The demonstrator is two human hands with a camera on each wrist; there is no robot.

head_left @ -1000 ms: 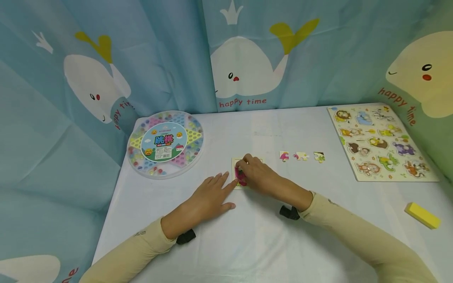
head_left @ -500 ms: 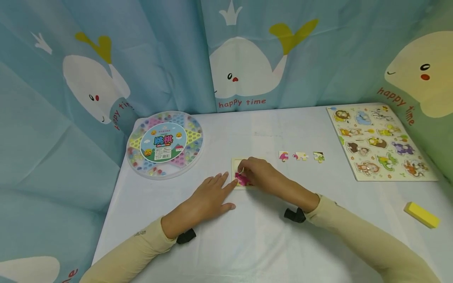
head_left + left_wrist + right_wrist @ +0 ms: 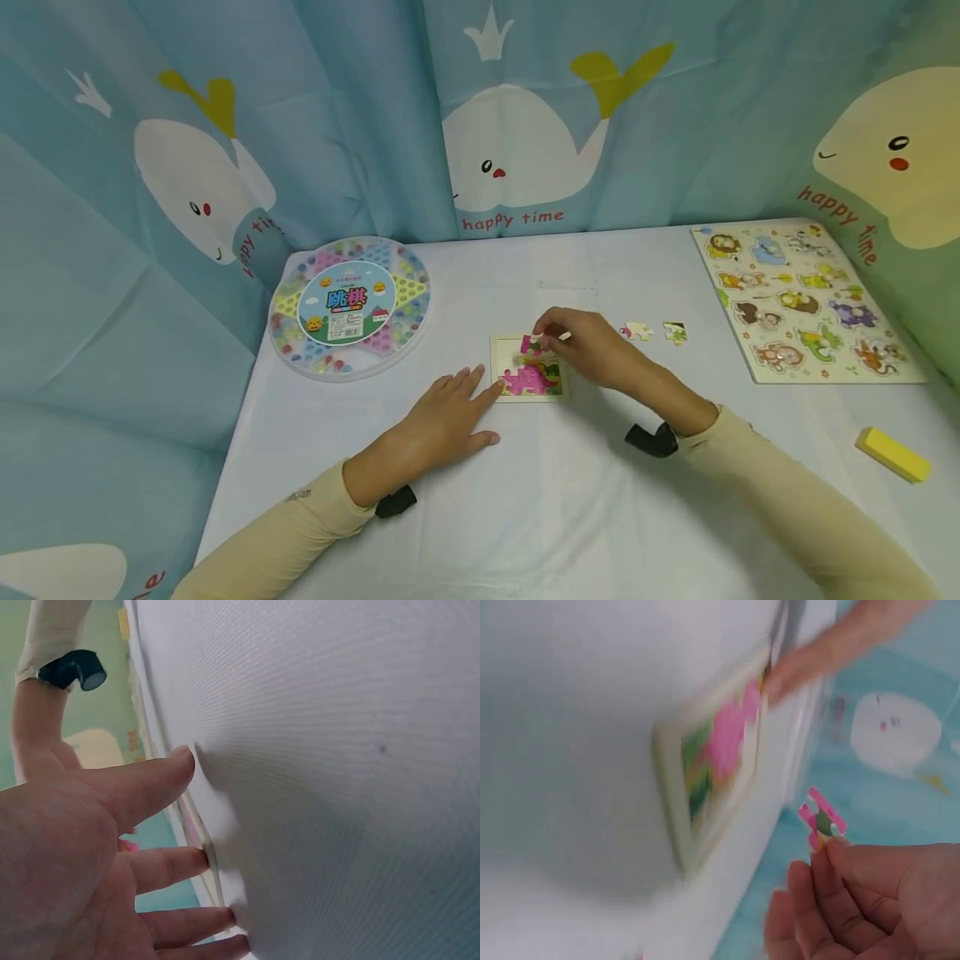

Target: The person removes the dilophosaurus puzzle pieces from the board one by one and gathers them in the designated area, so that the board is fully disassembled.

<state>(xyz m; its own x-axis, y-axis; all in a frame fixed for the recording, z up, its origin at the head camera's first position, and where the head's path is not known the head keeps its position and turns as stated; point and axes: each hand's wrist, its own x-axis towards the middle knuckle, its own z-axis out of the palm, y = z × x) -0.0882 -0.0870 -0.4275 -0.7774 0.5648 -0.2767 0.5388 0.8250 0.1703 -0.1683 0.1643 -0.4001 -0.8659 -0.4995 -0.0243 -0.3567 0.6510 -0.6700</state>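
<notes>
Between thumb and fingertips my right hand (image 3: 596,350) pinches a pink and green jigsaw piece (image 3: 823,818), lifted over the upper part of a small framed puzzle (image 3: 492,367). Pink and green pieces (image 3: 528,381) fill the puzzle's lower part and right side; pale backing shows at its upper left. My left hand (image 3: 442,421) lies spread on the white table, its index fingertip on the puzzle's left edge. In the left wrist view, the left fingers (image 3: 169,868) are straight and apart.
Two loose jigsaw pieces, one yellow and pink (image 3: 637,332), one green (image 3: 676,333), lie right of my right hand. A round Chinese checkers set (image 3: 348,302) stands at the left, an animal peg board (image 3: 810,304) at the right. A yellow block (image 3: 892,455) lies near the right edge.
My right hand has lifted off the puzzle and moved right, now with a piece showing in its fingertips. It hides where the leftmost loose piece lay. The left hand has stayed put.
</notes>
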